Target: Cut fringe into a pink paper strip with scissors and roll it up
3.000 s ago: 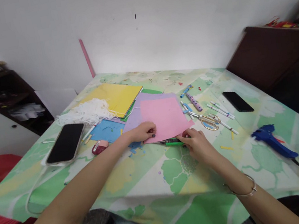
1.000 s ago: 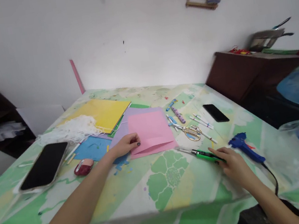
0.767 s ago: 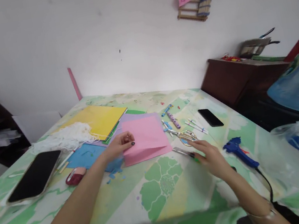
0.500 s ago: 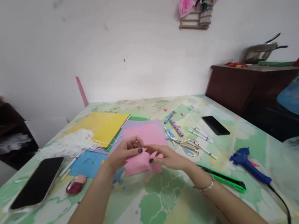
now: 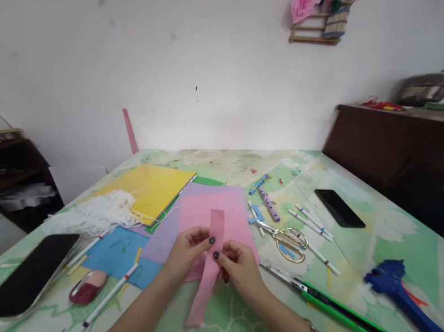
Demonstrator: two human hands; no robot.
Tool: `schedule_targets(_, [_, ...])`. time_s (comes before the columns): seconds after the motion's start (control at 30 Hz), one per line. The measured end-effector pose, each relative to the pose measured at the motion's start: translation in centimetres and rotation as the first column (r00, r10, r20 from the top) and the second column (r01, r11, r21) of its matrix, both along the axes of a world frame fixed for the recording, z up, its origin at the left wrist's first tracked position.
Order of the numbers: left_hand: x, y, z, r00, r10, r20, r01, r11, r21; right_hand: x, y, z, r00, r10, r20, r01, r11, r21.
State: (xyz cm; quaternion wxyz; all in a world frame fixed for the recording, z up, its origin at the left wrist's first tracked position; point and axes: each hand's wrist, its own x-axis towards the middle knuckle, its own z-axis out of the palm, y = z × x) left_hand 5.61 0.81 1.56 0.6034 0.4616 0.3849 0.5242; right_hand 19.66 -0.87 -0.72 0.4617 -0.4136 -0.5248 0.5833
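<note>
One pink strip (image 5: 217, 223) is pinched approx. mid-length by L hand (image 5: 189, 252) & R hand (image 5: 242, 268), both closed on it, some R fingertips hidden. Strip's over pink sheet (image 5: 236, 226), lower end past sheet's near edge; can't tell if it touches tablecloth (image 5: 410, 236). Green cutter (image 5: 342, 311) reaches bottom edge, lettering unreadable if any; blue glue gun (image 5: 398, 286) cut off there, pan (image 5: 427, 89) blurry.
</note>
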Motion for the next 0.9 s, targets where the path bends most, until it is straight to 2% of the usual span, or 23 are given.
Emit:
schedule_targets(0.13, [-0.3, -0.1, 0.5, 0.999, 0.035, -0.039, -0.035, 0.999, 0.000, -0.1, -0.2, 0.5, 1.000, 0.008, -0.013, -0.008, 1.000, -0.005])
schedule_targets(0.27, [-0.1, -0.5, 0.8, 0.993, -0.064, -0.095, 0.063, 0.998, -0.017, 0.2, 0.0, 0.8, 0.999, -0.035, 0.039, 0.034, 0.999, 0.013])
schedule_targets(0.33, [0.2, -0.7, 0.6, 0.985, -0.095, -0.142, 0.093, 0.995, -0.019, 0.2, 0.1, 0.7, 0.993, -0.052, 0.102, 0.049, 0.998, 0.030])
schedule_targets(0.43, [0.3, -0.6, 0.2, 0.982, -0.058, -0.177, 0.059, 0.998, -0.001, 0.1, 0.4, 0.6, 0.971, -0.048, 0.234, 0.028, 0.996, 0.085])
schedule_targets(0.53, [-0.2, -0.2, 0.2, 0.979, -0.031, -0.202, 0.032, 0.999, 0.003, 1.2, 1.0, 1.5, 0.908, -0.064, 0.414, -0.010, 0.985, 0.173])
schedule_targets(0.63, [-0.9, -0.2, 0.7, 0.974, -0.037, -0.223, 0.030, 0.999, -0.033, 4.4, 2.0, 3.0, 0.761, -0.179, 0.623, 0.005, 0.963, 0.270])
schedule_targets(0.73, [-1.2, -0.4, 1.3, 0.957, -0.015, -0.288, 0.005, 0.999, -0.036, 8.7, 2.9, 4.1, 0.498, -0.322, 0.805, 0.101, 0.944, 0.315])
schedule_targets(0.83, [-1.2, -0.4, 1.5, 0.936, 0.030, -0.349, -0.026, 1.000, 0.015, 12.0, 3.6, 4.0, 0.246, -0.320, 0.915, 0.158, 0.945, 0.288])
schedule_targets(0.9, [-1.1, -0.4, 1.5, 0.928, 0.048, -0.370, -0.037, 0.999, 0.035, 13.1, 4.0, 3.5, 0.142, -0.268, 0.953, 0.164, 0.956, 0.244])
